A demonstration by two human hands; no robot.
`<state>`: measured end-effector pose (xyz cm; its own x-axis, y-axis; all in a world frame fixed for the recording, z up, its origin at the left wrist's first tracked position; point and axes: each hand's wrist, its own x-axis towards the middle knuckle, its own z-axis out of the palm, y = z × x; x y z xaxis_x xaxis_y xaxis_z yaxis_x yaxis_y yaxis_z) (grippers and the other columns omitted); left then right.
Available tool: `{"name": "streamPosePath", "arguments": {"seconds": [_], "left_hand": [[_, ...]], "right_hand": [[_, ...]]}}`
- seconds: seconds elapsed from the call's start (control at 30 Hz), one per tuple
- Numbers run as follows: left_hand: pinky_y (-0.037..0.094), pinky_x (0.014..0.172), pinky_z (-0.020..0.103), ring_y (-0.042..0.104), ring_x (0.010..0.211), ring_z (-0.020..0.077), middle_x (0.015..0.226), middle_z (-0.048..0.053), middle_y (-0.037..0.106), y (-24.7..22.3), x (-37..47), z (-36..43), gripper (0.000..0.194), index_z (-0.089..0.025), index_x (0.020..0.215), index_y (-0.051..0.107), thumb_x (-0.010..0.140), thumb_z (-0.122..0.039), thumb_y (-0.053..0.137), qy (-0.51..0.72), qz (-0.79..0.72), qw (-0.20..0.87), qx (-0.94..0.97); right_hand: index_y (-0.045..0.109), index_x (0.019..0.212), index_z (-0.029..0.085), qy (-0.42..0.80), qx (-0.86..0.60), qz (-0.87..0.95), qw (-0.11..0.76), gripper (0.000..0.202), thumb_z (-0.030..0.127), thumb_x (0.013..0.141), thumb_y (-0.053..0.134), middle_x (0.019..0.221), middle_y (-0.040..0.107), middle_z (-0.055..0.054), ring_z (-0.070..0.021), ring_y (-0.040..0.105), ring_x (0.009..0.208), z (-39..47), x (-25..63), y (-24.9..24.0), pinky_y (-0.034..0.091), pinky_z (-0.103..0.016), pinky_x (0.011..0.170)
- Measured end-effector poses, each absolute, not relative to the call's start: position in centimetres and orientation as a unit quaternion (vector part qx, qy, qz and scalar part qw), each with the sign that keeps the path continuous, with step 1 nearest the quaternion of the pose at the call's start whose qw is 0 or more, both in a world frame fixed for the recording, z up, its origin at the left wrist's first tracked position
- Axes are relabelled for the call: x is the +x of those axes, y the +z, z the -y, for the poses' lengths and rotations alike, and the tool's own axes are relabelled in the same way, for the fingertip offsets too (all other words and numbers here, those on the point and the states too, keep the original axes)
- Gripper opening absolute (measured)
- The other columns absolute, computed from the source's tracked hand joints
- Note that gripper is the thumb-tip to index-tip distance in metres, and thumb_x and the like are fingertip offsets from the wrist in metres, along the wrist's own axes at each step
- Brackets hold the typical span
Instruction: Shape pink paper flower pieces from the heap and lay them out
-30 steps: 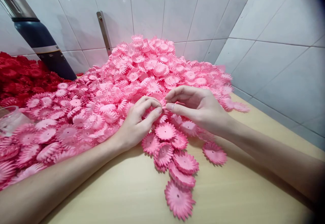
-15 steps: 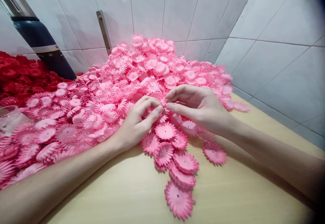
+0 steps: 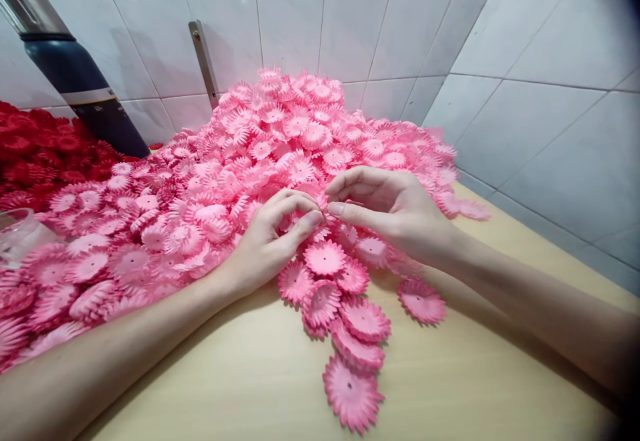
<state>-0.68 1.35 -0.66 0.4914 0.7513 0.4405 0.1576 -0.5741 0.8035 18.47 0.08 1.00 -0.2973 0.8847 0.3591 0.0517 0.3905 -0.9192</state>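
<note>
Left hand (image 3: 273, 237): thumb and forefinger brought together at the tips, palm turned down; whatever they may pinch is hidden, so I cannot tell if they are clamped on anything
Right hand (image 3: 400, 211): loosely curved, thumb and forefinger a little apart with pink showing between; whether that is held or only lies behind, I cannot tell
Tip to tip: both sets of fingertips meet just beside each other, pointing at one another across a very narrow gap, and this is the relation that matters most here
Nearest clear disc (image 3: 325, 257): just below the fingertips, on the viewer's side, face up, closer to the left thumb than to the right
Trail of discs (image 3: 353, 387): overlapping pink petal rounds (each round, so only the trail has a long axis), running towards the viewer and slightly right over the bare tabletop (image 3: 225, 367)
Lone disc (image 3: 421, 301): apart from the trail, on the right hand's side
Pink pile (image 3: 300, 127): heaped behind both hands and spreading left
Red pile (image 3: 40, 147): far left, beside the dark bottle (image 3: 75, 71)
</note>
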Motion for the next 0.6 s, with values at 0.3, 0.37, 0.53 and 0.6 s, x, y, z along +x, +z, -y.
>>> {"name": "streamPosePath", "arguments": {"seconds": [0.3, 0.37, 0.53, 0.6], "left_hand": [[0.043, 0.093, 0.027, 0.057, 0.1, 0.0157, 0.102, 0.006, 0.06, -0.54, -0.65, -1.41, 0.012, -0.017, 0.087, 0.063, 0.092, -0.024, 0.054, 0.413, -0.288, 0.365, 0.783], [0.044, 0.093, 0.028, 0.058, 0.1, 0.0165, 0.102, 0.006, 0.06, -0.52, -0.66, -1.36, 0.012, -0.018, 0.086, 0.063, 0.091, -0.025, 0.055, 0.411, -0.291, 0.364, 0.783], [0.044, 0.093, 0.029, 0.058, 0.098, 0.0171, 0.1, 0.006, 0.061, -0.49, -0.64, -1.33, 0.014, -0.018, 0.085, 0.062, 0.091, -0.026, 0.054, 0.408, -0.293, 0.361, 0.786], [0.044, 0.093, 0.028, 0.058, 0.098, 0.0168, 0.1, 0.006, 0.061, -0.46, -0.63, -1.33, 0.014, -0.017, 0.085, 0.063, 0.092, -0.025, 0.054, 0.407, -0.292, 0.362, 0.786]], "right_hand": [[0.068, 0.088, 0.02, 0.419, -0.353, 0.682, 0.484, 0.012, 0.025, 0.078, 0.072, 0.086, 0.067, -0.002, -0.0147, 0.064, 0.078, -0.26, 18.42, 1.0, 0.056, -0.031, 0.072], [0.068, 0.088, 0.021, 0.419, -0.356, 0.683, 0.482, 0.011, 0.024, 0.078, 0.072, 0.086, 0.067, -0.002, -0.015, 0.064, 0.078, -0.19, 18.44, 1.08, 0.056, -0.031, 0.072], [0.067, 0.088, 0.022, 0.428, -0.356, 0.682, 0.475, 0.01, 0.024, 0.079, 0.07, 0.087, 0.067, -0.002, -0.0155, 0.065, 0.079, -0.11, 18.44, 1.07, 0.057, -0.031, 0.073], [0.067, 0.088, 0.022, 0.431, -0.353, 0.681, 0.476, 0.01, 0.023, 0.079, 0.07, 0.087, 0.067, -0.002, -0.0152, 0.065, 0.079, -0.12, 18.44, 1.01, 0.057, -0.03, 0.073]]}}
